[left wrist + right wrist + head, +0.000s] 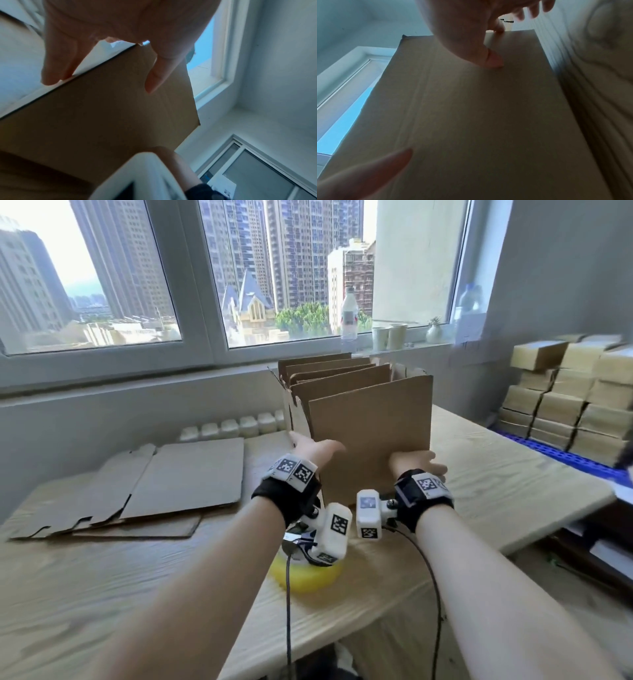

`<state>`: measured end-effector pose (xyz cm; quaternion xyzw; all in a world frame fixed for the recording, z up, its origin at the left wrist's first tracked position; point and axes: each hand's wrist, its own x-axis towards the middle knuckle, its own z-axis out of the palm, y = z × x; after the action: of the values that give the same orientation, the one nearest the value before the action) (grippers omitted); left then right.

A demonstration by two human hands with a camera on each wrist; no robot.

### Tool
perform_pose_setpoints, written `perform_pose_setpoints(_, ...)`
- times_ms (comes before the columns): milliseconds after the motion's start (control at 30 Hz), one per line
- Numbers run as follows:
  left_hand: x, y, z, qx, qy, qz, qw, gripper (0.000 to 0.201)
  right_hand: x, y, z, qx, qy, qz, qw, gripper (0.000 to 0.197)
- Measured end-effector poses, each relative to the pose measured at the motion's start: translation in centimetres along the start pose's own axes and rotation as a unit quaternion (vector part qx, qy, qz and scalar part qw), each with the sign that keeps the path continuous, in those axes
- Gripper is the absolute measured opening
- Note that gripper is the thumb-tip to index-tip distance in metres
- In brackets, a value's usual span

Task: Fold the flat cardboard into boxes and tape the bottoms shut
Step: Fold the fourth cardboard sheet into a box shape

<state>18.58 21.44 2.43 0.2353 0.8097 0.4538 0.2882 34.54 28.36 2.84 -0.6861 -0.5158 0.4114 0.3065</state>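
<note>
An upright brown cardboard box (370, 440) stands on the wooden table (102, 577), its plain front panel facing me. My left hand (315, 448) is at its lower left corner; in the left wrist view the hand (120, 27) has straight fingers (51, 70) along the side and the thumb on the box front (102, 115). My right hand (416, 462) is at the lower right corner; in the right wrist view the hand (462, 27) lays its thumb on the box panel (471, 115), with its fingers past the edge. A yellow tape roll (305, 573) lies under my left wrist.
Flat cardboard sheets (181, 477) are stacked on the table to the left. Several more folded boxes (329, 371) stand in a row behind the front one. Small white bottles (233, 428) line the wall. Stacked pale cartons (565, 392) fill the right side. A bottle (349, 313) and cups (390, 335) sit on the sill.
</note>
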Motion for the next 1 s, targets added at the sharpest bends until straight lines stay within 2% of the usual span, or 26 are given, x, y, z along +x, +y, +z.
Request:
perform_pose_setpoints(67, 1.9, -0.7, -0.5, -0.016, -0.024, -0.022, 0.999, 0.144, -0.3, -0.2, 1.1, 0.002, 0.019, 0.005, 1.0, 0.071)
perform_pose_setpoints(133, -1.1, 0.4, -1.9, -0.029, -0.025, -0.01, 0.999, 0.146, -0.4, -0.5, 2.3, 0.023, 0.026, 0.009, 0.999, 0.08)
perform_pose_setpoints(200, -3.4, 1.7, -2.7, -0.042, -0.038, 0.006, 0.998, 0.134, -0.2, -0.8, 3.4, 0.031, 0.028, 0.002, 0.999, 0.081)
perform_pose_setpoints(267, -3.9, 2.5, -2.6, -0.043, -0.067, 0.021, 0.997, 0.122, 0.1, -1.2, 4.0, 0.023, 0.031, -0.009, 0.999, 0.078)
perform_pose_setpoints(333, -3.6, 3.1, -2.0, -0.043, -0.092, 0.029, 0.994, 0.123, 0.8, -1.7, 4.2, 0.022, 0.021, -0.018, 0.999, 0.075)
perform_pose_setpoints(600, -2.5, 4.1, 1.0, -0.005, -0.115, 0.065, 0.991, 0.125, 3.8, -2.1, 2.9, 0.047, 0.043, -0.026, 0.998, 0.066)
perform_pose_setpoints(833, -2.1, 3.8, 0.1, 0.039, -0.134, 0.085, 0.987, 0.122, 2.7, -1.4, 1.9, 0.063, 0.031, -0.03, 0.997, 0.06)
perform_pose_setpoints(900, -2.5, 3.7, -0.7, 0.045, -0.141, 0.093, 0.985, 0.117, 1.1, -1.8, 1.7, 0.063, 0.027, -0.052, 0.996, 0.06)
perform_pose_setpoints(1000, -3.4, 3.6, -2.2, 0.051, -0.13, 0.104, 0.985, 0.106, -1.7, -3.1, 2.0, 0.08, 0.059, -0.143, 0.985, 0.069)
